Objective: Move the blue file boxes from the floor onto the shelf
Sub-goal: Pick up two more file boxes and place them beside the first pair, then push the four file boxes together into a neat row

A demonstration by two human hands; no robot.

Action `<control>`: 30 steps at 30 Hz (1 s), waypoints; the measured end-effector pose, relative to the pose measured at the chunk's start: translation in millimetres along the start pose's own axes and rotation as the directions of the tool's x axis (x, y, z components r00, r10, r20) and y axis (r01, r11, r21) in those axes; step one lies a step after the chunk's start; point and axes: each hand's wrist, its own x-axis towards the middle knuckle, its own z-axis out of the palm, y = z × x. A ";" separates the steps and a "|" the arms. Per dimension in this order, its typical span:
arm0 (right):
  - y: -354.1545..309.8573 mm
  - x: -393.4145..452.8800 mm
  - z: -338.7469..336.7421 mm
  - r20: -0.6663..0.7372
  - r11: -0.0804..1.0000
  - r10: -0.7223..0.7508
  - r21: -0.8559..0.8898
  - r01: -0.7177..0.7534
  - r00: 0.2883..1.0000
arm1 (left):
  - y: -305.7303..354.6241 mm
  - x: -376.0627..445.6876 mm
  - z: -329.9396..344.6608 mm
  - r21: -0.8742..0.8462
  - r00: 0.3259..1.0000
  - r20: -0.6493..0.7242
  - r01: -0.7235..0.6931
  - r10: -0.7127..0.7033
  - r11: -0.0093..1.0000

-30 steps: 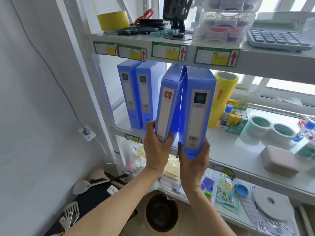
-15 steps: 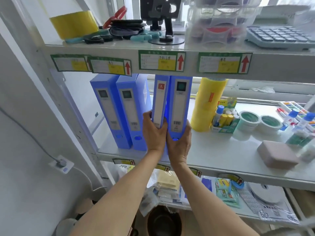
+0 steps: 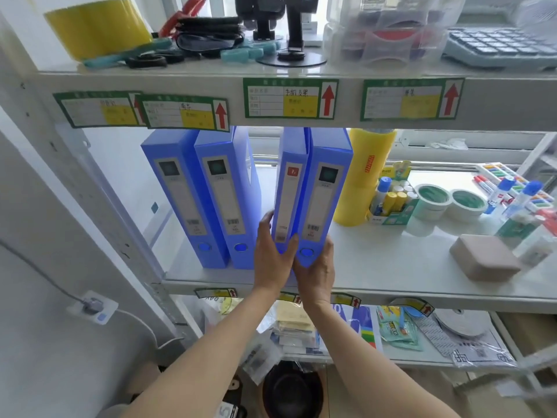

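Two blue file boxes (image 3: 205, 200) stand upright at the left end of the white middle shelf (image 3: 376, 267). Right of them, two more blue file boxes stand side by side on the shelf near its front edge. My left hand (image 3: 272, 260) grips the bottom of the narrower box with the red logo (image 3: 287, 188). My right hand (image 3: 316, 267) grips the bottom of the wider box (image 3: 324, 194) beside it. A gap separates this pair from the two boxes on the left.
A tall yellow roll (image 3: 361, 176) stands just right of the held boxes, then glue sticks (image 3: 391, 200), tape rolls (image 3: 449, 202), markers and a pinkish block (image 3: 482, 260). The upper shelf (image 3: 301, 98) hangs low over the box tops. A wall socket (image 3: 93, 306) sits lower left.
Both held boxes have gone from in front of the shelf onto it, deeper in and upright, with their bottoms at the shelf surface. My view has moved closer and higher.
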 end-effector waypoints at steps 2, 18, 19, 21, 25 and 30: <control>4.0 -1.5 0.1 0.029 0.999 0.025 -0.032 -0.024 0.999 | -12.1 -8.2 1.6 0.080 0.999 0.021 0.039 -0.040 0.996; 12.4 10.0 -2.0 0.174 0.997 0.024 -0.070 -0.012 0.985 | -35.6 3.6 9.9 0.178 0.957 0.162 0.213 -0.242 0.961; 11.9 9.4 -3.2 0.185 0.998 0.010 -0.060 0.001 0.983 | -34.2 3.2 9.7 0.188 0.955 0.169 0.213 -0.246 0.959; 10.2 9.3 -5.3 0.202 0.999 -0.005 -0.050 0.016 0.979 | -31.6 0.5 8.5 0.213 0.945 0.185 0.228 -0.269 0.950; 10.3 9.7 -6.5 0.206 0.997 -0.019 -0.071 0.034 0.978 | -30.6 -11.3 -3.4 0.318 0.929 0.245 0.194 -0.278 0.928; 9.7 9.0 -5.6 0.188 0.996 -0.017 -0.079 0.033 0.982 | -18.8 -33.7 -37.7 0.351 0.945 0.237 0.134 -0.227 0.927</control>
